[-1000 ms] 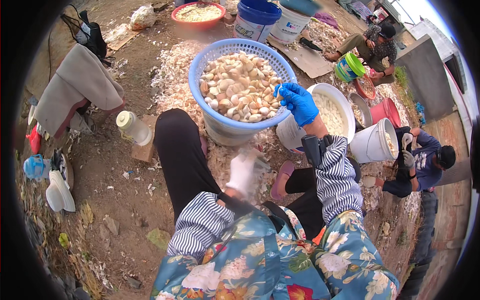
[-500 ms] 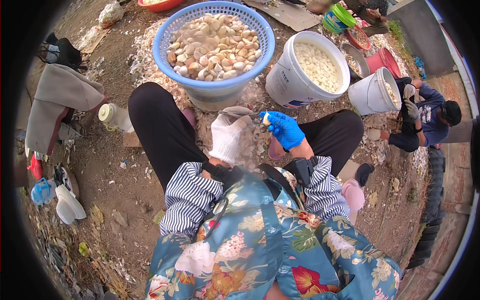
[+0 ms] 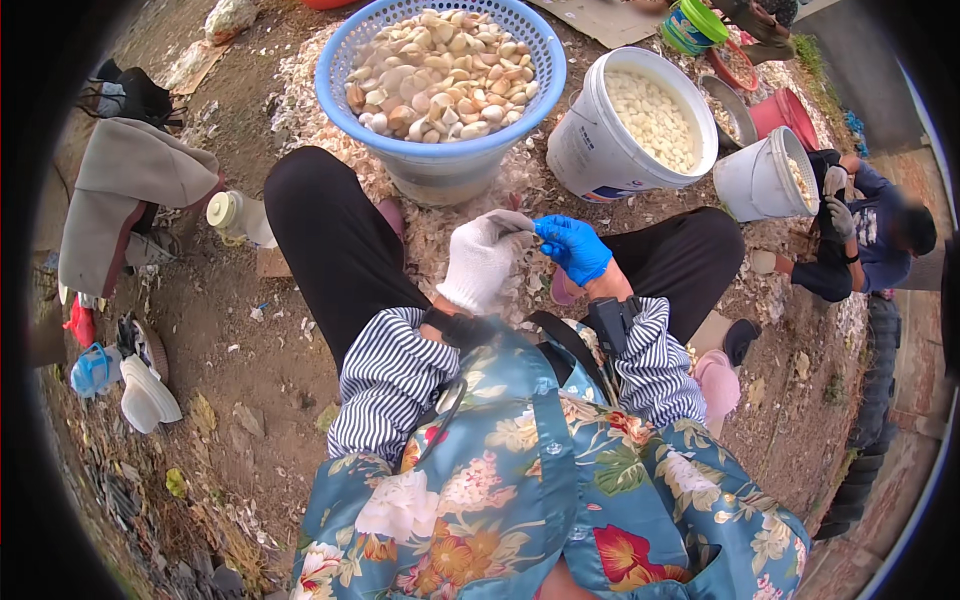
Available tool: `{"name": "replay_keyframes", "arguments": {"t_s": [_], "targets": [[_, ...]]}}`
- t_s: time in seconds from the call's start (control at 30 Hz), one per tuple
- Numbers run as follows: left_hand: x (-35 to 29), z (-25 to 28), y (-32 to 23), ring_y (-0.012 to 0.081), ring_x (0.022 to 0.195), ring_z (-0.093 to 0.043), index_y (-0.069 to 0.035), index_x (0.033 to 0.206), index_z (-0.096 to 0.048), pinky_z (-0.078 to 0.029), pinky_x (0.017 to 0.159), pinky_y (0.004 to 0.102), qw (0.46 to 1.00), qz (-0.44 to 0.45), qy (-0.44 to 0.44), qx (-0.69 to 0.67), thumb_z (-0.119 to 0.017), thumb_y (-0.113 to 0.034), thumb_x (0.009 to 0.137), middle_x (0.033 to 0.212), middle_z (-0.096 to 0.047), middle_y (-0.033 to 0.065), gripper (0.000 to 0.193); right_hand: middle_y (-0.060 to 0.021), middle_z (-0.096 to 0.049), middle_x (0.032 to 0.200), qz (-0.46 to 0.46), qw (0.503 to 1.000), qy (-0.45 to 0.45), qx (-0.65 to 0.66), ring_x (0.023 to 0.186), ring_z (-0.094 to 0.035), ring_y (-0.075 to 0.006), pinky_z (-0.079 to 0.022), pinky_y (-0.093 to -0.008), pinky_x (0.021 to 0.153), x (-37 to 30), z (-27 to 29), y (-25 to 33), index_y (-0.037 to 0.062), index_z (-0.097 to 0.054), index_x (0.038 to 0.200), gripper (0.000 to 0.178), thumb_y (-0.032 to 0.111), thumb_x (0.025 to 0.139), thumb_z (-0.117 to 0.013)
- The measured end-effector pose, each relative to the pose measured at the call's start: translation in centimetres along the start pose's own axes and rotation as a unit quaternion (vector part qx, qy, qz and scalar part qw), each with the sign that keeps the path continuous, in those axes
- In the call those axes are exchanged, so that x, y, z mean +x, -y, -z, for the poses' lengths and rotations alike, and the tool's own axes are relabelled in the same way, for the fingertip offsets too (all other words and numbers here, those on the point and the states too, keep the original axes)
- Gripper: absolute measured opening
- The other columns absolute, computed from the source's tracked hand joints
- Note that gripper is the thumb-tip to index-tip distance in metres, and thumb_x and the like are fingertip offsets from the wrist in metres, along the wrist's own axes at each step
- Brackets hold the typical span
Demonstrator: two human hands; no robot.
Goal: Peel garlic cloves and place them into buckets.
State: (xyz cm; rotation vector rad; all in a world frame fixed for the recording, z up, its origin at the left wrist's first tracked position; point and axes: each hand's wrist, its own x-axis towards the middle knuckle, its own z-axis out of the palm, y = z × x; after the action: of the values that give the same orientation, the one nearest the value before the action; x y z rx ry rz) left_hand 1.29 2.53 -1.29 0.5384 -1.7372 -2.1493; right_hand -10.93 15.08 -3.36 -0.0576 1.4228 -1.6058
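"What has moved?"
"Our white-gloved left hand [image 3: 480, 258] and blue-gloved right hand [image 3: 578, 250] have closed their gap; the fingertips meet."
"Around them?"
"We have the blue basket [image 3: 440, 149] at eleven o'clock, the white bucket [image 3: 590, 155] between one and two."
"Any grip?"
"Fingers curl inward; we cannot tell whether they hold anything."
"The garlic cloves [image 3: 440, 75]?"
"Heaped in the basket."

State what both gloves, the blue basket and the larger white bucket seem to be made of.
Left glove: matte, probably knitted cotton or a blend, given its soft, clothlike surface. Right glove: thin, slightly shiny, perhaps nitrile or latex, judging by its creases. Blue basket: likely moulded plastic, satin finish, given its regular holes. Larger white bucket: probably plastic, smooth, by its even rim.
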Motion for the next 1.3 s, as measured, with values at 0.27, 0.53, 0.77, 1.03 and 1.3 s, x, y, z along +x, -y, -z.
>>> {"name": "replay_keyframes", "arguments": {"t_s": [0.27,0.53,0.77,1.03,1.3], "targets": [[1.5,1.7,2.2,0.0156,0.069,-0.061,0.004,0.092,-0.059,-0.049,0.062,0.0251,0.98,0.051,-0.142,-0.129,-0.057,-0.001,0.081,0.08,-0.064,0.0103,0.013,-0.0042,-0.064,0.094,-0.031,0.997,0.073,-0.015,0.075,-0.058,-0.0063,-0.046,-0.0145,0.062,0.2,-0.2,-1.2,0.0019,-0.062,0.101,0.023,0.017,0.084,-0.061],[2.2,2.6,3.3,0.0152,0.07,-0.061,0.005,0.093,-0.059,-0.048,0.063,0.025,0.971,-0.001,-0.235,0.045,-0.061,-0.002,0.08,0.082,-0.064,0.0094,0.015,-0.0063,-0.064,0.101,0.005,0.996,0.091,0.016,0.078,-0.058,-0.0061,-0.047,-0.0145,0.065,-0.4,-0.7,-0.7,0.0005,-0.059,0.108,0.029,0.017,0.084,-0.061],[1.2,1.2,1.6,0.012,0.077,-0.058,0.003,0.092,-0.062,-0.046,0.069,0.0254,0.979,-0.013,-0.097,-0.179,-0.06,0.002,0.076,0.087,-0.064,0.0079,0.016,-0.0034,-0.062,0.086,0.008,0.985,0.013,0.17,0.068,-0.06,-0.0084,-0.051,-0.0146,0.061,0.2,0.2,-0.7,-0.0022,-0.058,0.107,0.029,0.016,0.085,-0.06],[0.8,0.6,1.9,0.0131,0.076,-0.061,0.005,0.096,-0.06,-0.049,0.067,0.0227,0.993,-0.07,-0.052,-0.081,-0.058,0.0,0.08,0.087,-0.065,0.0093,0.017,-0.0065,-0.064,0.09,0.03,0.992,0.041,0.117,0.077,-0.06,-0.0118,-0.048,-0.0177,0.064,1.0,1.2,-1.9,-0.0002,-0.061,0.1,0.02,0.01,0.083,-0.061],[2.0,2.4,3.7,0.0145,0.067,-0.061,0.003,0.091,-0.06,-0.05,0.061,0.0245,0.976,0.021,-0.18,-0.119,-0.06,-0.001,0.081,0.081,-0.064,0.0088,0.011,-0.0084,-0.063,0.101,0.014,0.994,0.09,0.058,0.077,-0.06,-0.0103,-0.049,-0.0176,0.065,0.6,0.6,-2.5,-0.0011,-0.058,0.104,0.024,0.012,0.084,-0.059]]}}
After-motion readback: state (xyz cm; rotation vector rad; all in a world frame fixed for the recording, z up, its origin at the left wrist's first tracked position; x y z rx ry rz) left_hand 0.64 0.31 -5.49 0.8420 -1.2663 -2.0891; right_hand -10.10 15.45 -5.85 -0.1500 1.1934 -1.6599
